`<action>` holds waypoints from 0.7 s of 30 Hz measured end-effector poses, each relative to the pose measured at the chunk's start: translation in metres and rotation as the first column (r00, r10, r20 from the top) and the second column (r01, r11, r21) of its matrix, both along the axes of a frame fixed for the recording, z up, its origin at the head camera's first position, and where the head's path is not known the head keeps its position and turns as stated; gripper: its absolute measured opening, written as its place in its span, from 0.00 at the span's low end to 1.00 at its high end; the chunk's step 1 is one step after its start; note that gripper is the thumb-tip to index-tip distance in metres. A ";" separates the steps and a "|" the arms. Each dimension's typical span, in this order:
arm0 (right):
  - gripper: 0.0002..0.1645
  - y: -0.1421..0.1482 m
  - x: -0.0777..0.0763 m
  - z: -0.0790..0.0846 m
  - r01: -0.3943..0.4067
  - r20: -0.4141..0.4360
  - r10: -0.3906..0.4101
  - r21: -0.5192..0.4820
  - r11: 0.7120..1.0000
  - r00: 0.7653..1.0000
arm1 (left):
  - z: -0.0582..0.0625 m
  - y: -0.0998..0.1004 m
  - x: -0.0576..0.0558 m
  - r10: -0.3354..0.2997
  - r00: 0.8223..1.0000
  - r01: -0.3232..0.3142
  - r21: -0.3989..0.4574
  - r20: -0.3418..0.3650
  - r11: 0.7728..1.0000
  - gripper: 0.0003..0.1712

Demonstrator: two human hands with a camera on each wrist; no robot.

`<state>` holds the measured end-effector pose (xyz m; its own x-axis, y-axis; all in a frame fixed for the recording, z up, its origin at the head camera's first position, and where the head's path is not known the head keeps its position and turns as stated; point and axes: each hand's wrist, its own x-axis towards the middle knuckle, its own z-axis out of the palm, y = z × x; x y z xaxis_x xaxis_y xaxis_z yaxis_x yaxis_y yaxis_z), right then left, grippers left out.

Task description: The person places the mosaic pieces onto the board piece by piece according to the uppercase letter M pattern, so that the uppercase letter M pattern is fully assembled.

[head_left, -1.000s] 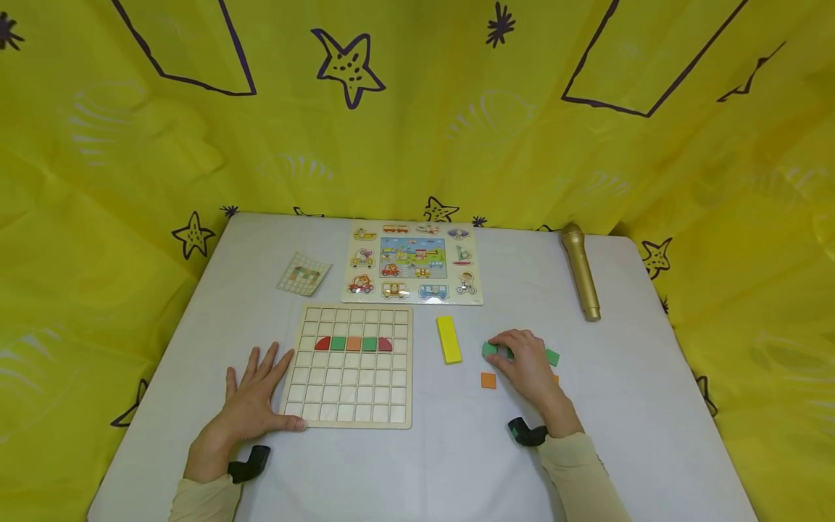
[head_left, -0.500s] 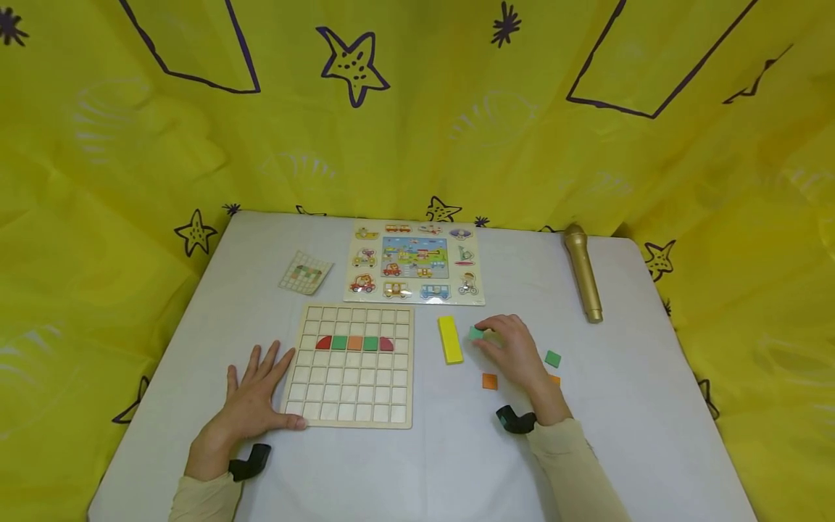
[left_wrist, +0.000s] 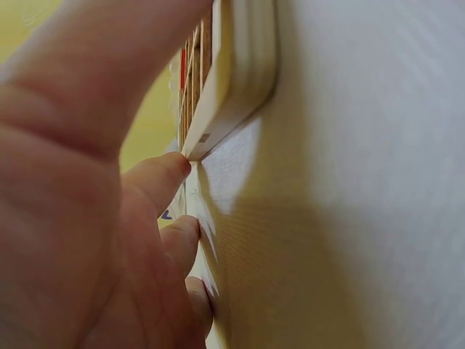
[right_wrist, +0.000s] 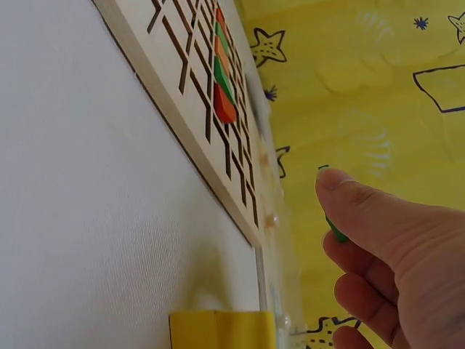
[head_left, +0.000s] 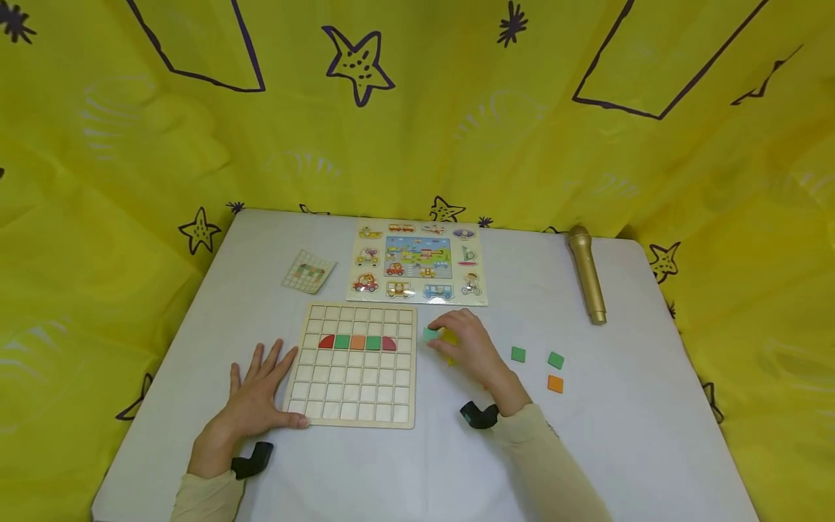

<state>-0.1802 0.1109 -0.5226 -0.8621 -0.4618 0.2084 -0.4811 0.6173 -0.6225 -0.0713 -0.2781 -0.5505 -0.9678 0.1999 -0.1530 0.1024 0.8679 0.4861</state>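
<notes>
A wooden grid board (head_left: 349,391) lies flat on the white table. One row of its cells holds a red quarter-round piece (head_left: 327,341), a green tile, an orange tile (head_left: 357,342), another green tile and a second red quarter-round piece (head_left: 388,344). My left hand (head_left: 254,399) rests beside the board with fingers spread, the thumb at its near-left corner and the index fingertip at its left edge. Just right of the board, my right hand (head_left: 471,351) pinches a small green square tile (right_wrist: 336,231) between thumb and fingers. Below that hand is a yellow block (right_wrist: 221,331), partly hidden in the head view.
Two green tiles (head_left: 518,354) and an orange tile (head_left: 555,383) lie to the right. Another orange tile is mostly covered by my right wrist. Behind the board are a patterned card (head_left: 309,272) and a vehicle puzzle (head_left: 417,299). A gold microphone (head_left: 587,275) lies back right.
My right hand has picked the green tile from the group at the right and carried it left, over the yellow block to near the board's right edge. The left hand stays put.
</notes>
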 end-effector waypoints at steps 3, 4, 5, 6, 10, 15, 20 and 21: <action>0.13 -0.009 -0.001 -0.001 -0.014 0.012 0.014 0.008 1.000 1.000 | 0.001 0.001 0.001 0.000 1.000 0.000 0.005 -0.007 1.000 0.76; 0.13 -0.012 -0.001 -0.002 -0.017 0.014 0.017 0.012 1.000 1.000 | 0.001 0.001 0.001 0.000 1.000 0.000 0.007 -0.008 1.000 0.76; 0.13 -0.014 -0.001 -0.002 -0.020 0.016 0.020 0.017 1.000 1.000 | 0.001 0.001 0.001 0.000 1.000 0.000 0.010 -0.008 1.000 0.76; 0.13 -0.016 -0.002 -0.002 -0.023 0.020 0.023 0.025 0.999 1.000 | 0.002 0.001 0.001 0.000 1.000 0.000 0.011 -0.009 1.000 0.76; 0.13 -0.026 -0.003 -0.001 -0.047 0.014 0.047 0.033 0.998 0.999 | 0.002 0.001 0.001 0.001 1.000 -0.001 0.011 -0.005 1.000 0.76; 0.13 -0.038 -0.003 0.000 -0.092 -0.029 0.093 0.024 0.995 0.995 | 0.000 0.000 0.002 0.002 1.000 -0.002 0.012 -0.006 1.000 0.76; 0.14 -0.055 0.001 0.002 -0.142 -0.051 0.143 0.021 0.990 0.988 | 0.000 0.000 0.001 0.000 1.000 0.000 0.012 -0.010 1.000 0.76; 0.15 -0.059 0.002 0.002 -0.150 -0.044 0.151 0.022 0.988 0.988 | 0.001 0.000 0.001 -0.002 1.000 0.002 0.012 -0.011 1.000 0.76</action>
<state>-0.1778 0.0518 -0.5203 -0.7722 -0.5899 0.2360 -0.5971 0.5469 -0.5868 -0.0704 -0.2778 -0.5500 -0.9690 0.2035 -0.1401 0.1094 0.8619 0.4951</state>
